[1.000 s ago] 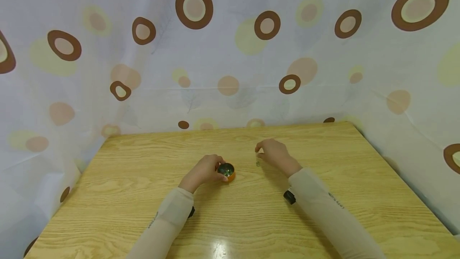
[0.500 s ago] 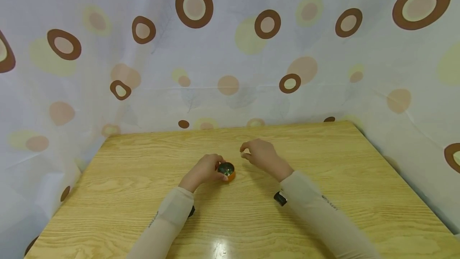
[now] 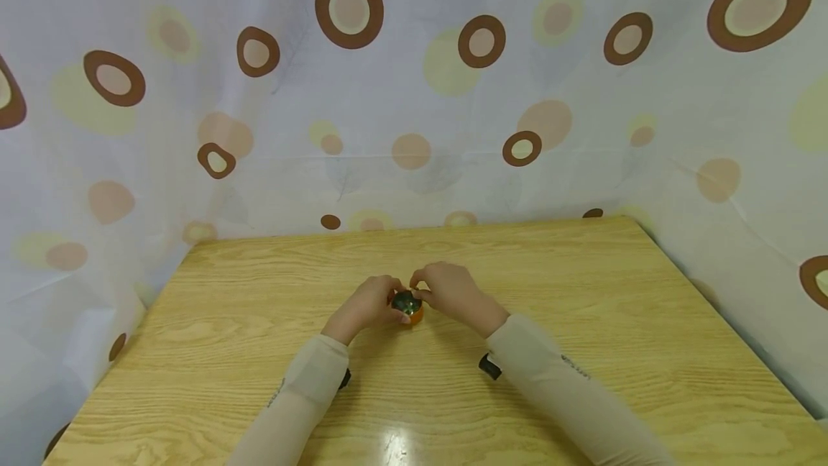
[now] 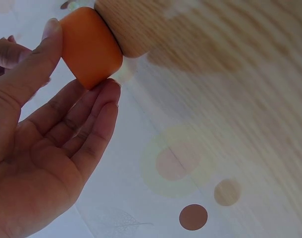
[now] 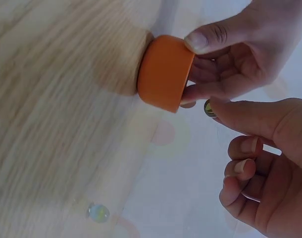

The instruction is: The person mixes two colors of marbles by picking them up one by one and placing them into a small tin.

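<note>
A small orange bowl [image 3: 415,316] with a dark, glossy inside stands on the wooden table. My left hand [image 3: 371,305] grips it by the rim; in the left wrist view its thumb [image 4: 44,54] lies against the orange wall. Green glints show inside the bowl, too small to make out. Close over the bowl's right rim is my right hand [image 3: 451,293], pinching a small glass marble [image 5: 209,108] whose front is partly covered by the thumb. A second glass marble [image 5: 98,212] rests on the table in the right wrist view; the head view does not show it.
The wooden table [image 3: 272,293] fills the lower part of the head view. A pale curtain [image 3: 414,106] with brown and peach circles hangs along its back and sides. Light reflects off the tabletop near the front.
My right hand has moved left, from a marble on the table to the bowl's rim, carrying a marble. My left hand and the bowl have stayed in place.
</note>
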The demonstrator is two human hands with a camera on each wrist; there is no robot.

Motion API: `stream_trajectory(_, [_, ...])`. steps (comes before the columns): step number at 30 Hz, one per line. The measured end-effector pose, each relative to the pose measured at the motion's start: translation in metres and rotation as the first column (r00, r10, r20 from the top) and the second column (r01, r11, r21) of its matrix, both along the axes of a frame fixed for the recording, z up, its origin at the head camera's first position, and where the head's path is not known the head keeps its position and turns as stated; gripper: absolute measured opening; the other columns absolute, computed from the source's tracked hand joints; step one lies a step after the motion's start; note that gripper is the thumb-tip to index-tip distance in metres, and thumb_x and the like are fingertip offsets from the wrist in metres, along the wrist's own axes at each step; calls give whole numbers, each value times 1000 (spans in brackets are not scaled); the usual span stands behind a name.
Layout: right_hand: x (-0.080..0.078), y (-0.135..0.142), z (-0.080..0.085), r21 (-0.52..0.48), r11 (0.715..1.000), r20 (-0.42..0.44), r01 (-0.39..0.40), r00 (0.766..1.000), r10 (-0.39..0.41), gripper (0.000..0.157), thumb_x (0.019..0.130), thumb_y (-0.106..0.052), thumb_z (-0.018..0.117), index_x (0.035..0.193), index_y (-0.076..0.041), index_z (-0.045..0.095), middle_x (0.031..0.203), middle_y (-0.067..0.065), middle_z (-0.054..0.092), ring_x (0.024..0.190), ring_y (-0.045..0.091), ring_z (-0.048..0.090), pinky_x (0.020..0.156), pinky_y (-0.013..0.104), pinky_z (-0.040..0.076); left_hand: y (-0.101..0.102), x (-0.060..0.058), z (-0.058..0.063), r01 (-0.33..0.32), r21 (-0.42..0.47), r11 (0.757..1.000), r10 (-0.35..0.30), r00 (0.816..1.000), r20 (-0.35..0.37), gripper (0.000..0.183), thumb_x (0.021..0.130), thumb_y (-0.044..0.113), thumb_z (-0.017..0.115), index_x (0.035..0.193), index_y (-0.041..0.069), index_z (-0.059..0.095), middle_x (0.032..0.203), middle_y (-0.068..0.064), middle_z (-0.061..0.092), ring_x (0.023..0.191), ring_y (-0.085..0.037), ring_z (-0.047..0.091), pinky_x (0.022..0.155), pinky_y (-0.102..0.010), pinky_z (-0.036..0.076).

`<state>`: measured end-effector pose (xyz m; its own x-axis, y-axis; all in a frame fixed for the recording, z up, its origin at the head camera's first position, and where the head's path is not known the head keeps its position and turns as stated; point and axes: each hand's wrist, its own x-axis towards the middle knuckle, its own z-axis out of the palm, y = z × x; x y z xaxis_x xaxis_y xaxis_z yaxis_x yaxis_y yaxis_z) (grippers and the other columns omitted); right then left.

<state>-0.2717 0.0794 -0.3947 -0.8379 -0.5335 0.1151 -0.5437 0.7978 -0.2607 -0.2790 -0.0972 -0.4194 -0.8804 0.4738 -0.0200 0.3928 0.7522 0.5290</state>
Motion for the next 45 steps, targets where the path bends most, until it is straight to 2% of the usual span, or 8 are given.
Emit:
stream_trajectory(5, [4, -6, -1, -13, 1000, 25, -23, 999, 23, 20, 88, -15, 71, 107, -8, 73, 103, 9, 70, 91, 26, 65, 70, 38, 54, 0, 0, 0, 11, 0, 1000, -11, 1000, -3, 39, 77, 18, 82, 108, 0, 67, 87, -7, 60, 73, -18, 50, 67, -32, 44])
stream_trajectory(12, [6, -9, -4, -8, 999, 13, -42, 999, 42, 22, 88, -12, 71, 109, -7, 72, 102, 6, 70, 89, 23, 66, 71, 36, 54, -1, -1, -1, 16, 9, 1000, -16, 1000, -4, 37, 77, 19, 81, 105, 1, 67, 81, -7, 57, 68, -16, 45, 61, -28, 37])
stream_trajectory(22, [6, -7, -3, -38, 999, 0, -35, 999, 35, 21, 87, -12, 72, 108, -9, 73, 104, 9, 70, 92, 26, 66, 69, 37, 54, -1, 0, -1, 21, 11, 1000, -20, 1000, -19, 40, 77, 17, 82, 109, -2, 66, 88, -10, 60, 72, -18, 49, 66, -31, 43])
stream_trajectory(32, [3, 3, -3, -27, 1000, -18, 14, 1000, -15, 17, 88, -14, 71, 105, -10, 73, 105, 10, 70, 93, 27, 66, 69, 38, 54, 0, 0, 0, 11, -4, 1000, -11, 1000, -24, 41, 77, 18, 82, 109, -2, 67, 93, -11, 63, 77, -19, 54, 73, -34, 48])
stream_trajectory(39, [-1, 13, -1, -6, 999, -37, 39, 999, -39, 17, 90, -17, 70, 105, -11, 73, 104, 9, 71, 84, 23, 66, 62, 34, 53, 0, 2, 1, 16, -11, 1000, -16, 1000, -21, 45, 77, 18, 82, 112, -4, 65, 95, -14, 63, 79, -20, 55, 74, -35, 49])
stream_trajectory(45, [-5, 24, -1, 7, 999, -41, 52, 998, -51, 16, 89, -17, 70, 104, -10, 73, 103, 10, 71, 83, 23, 66, 60, 33, 52, 0, 2, 0, 18, -11, 1000, -18, 1000, -21, 45, 78, 18, 81, 113, -4, 65, 96, -15, 63, 80, -21, 55, 75, -37, 49])
